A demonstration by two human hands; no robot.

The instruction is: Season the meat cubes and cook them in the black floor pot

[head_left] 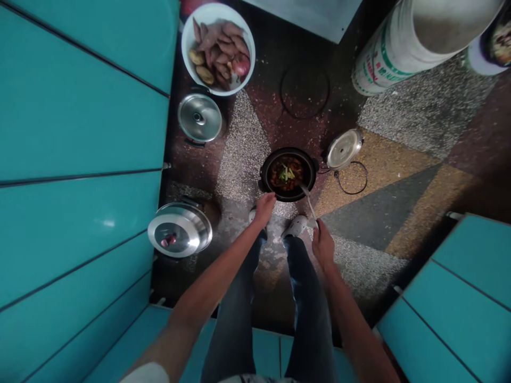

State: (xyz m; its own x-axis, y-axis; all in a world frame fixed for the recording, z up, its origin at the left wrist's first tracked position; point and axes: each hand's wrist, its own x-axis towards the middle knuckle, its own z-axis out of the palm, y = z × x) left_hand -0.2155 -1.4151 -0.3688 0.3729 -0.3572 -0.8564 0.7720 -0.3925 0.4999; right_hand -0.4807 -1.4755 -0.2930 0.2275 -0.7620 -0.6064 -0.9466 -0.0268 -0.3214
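Note:
A dark oval electric pot [268, 187] stands on the floor before my feet. Inside it lies brown, saucy food [282, 178] topped with green-yellow strips. My right hand [322, 243] grips the dark handle of a metal spatula [312, 206], whose head dips into the pot at its near right side. My left hand [265, 206] is at the pot's near left rim with its fingers drawn together. Whether they touch the rim or hold anything is too unclear to see. A round metal lid [344, 149] is tilted just right of the pot, beside a black power cord [361, 189].
A white basin [187, 58] of sweet potatoes, potatoes and an onion stands at upper left. Below it are a lidded metal pot [207, 119] and a larger pot with a glass-centred lid [192, 242]. A tall white bucket [383, 64] leans into view upper right. Teal cabinets [80, 229] border both sides.

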